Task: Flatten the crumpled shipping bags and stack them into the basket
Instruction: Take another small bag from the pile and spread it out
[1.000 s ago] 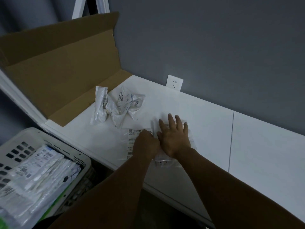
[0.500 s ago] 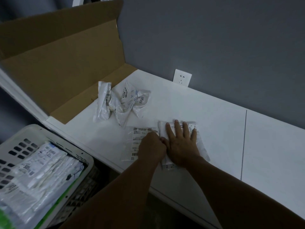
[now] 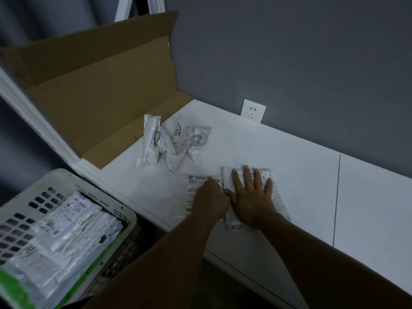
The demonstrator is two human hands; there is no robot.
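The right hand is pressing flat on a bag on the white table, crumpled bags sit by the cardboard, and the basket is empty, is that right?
Not quite: the head view shows the basket holding a stack of flattened bags. The rest stands: right hand flat on a bag on the white table, crumpled bags by the cardboard.

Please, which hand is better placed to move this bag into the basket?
Probably the left hand: it rests on the clear labelled plastic bag nearest the white perforated basket; the right hand is farther.
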